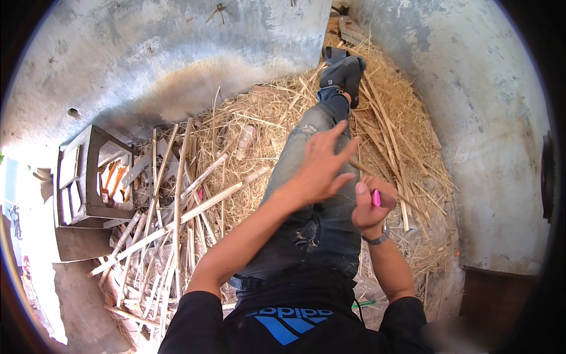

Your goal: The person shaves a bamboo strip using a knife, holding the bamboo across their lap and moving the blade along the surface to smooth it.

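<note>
My left hand (321, 165) is over my outstretched legs in worn jeans (295, 159), its fingers spread and nothing seen in them. Just to its right, my right hand (374, 203) is closed around a small bright pink object (376, 197). Only a short pink end shows between thumb and fingers, so I cannot tell its kind. A dark watch (377, 236) circles that wrist. Behind the right hand runs a thin pale strip; whether it touches the hand is unclear. My crossed feet in dark shoes (345, 74) rest on straw at the far end.
Straw and wood shavings (407, 112) cover the floor, with long split sticks (180, 218) piled on my left. A wooden box-like frame (91, 177) holding orange-handled items stands at the left. Grey walls (483, 118) curve around the far side and right.
</note>
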Demonstrator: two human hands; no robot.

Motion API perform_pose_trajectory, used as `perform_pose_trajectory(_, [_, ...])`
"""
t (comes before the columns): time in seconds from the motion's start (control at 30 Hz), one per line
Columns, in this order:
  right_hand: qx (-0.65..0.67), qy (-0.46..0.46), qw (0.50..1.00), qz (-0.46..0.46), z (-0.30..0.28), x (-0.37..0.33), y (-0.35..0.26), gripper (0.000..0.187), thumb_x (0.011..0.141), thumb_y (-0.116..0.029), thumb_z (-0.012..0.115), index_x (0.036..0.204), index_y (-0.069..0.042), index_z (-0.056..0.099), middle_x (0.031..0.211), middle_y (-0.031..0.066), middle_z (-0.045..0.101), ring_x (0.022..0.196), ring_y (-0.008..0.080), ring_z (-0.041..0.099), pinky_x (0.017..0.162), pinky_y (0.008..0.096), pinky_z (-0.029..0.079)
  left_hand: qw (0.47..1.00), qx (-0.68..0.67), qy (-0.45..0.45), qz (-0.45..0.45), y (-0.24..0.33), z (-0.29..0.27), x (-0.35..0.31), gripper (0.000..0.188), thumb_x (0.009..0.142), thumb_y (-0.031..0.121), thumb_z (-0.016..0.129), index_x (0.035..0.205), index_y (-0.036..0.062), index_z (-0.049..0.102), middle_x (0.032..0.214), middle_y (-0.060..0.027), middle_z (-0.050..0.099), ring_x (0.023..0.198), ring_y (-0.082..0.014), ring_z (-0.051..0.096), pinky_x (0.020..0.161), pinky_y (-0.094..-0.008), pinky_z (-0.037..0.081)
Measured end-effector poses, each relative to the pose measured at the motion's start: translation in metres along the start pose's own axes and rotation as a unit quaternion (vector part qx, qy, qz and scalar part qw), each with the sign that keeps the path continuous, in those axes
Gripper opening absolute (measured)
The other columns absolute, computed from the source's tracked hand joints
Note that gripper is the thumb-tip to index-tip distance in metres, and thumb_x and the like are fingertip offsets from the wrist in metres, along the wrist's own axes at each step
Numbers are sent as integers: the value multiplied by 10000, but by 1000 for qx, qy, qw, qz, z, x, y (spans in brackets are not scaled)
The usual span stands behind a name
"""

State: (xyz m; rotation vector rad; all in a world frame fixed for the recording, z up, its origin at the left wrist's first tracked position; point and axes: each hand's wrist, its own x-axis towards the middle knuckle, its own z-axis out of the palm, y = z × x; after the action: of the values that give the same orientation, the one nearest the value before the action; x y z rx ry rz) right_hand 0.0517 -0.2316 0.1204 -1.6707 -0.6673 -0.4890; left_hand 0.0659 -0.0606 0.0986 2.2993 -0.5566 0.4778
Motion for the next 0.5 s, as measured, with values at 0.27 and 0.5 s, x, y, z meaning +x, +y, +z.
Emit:
perform_pose_trajectory(0.27, [-63, 26, 995, 68, -25, -25, 49, 446, 902, -11, 706, 614, -53, 368, 547, 20, 349, 480, 122, 292, 469, 317, 233, 901, -57, -4, -429, -169, -41, -199, 601, 939, 373, 762, 1396, 2, 637, 1413, -263, 614, 1344, -390, 572, 1127, -477, 454])
perform_pose_trajectory(0.5, [-123, -19, 990, 62, -9, -18, 54, 402, 901, -38, 718, 624, -43, 427, 547, 57, 380, 465, 159, 354, 474, 322, 282, 777, 145, -72, -608, -265, -46, -376, 672, 882, 352, 777, 1415, -15, 597, 1399, -279, 605, 1294, -453, 571, 1111, -506, 460])
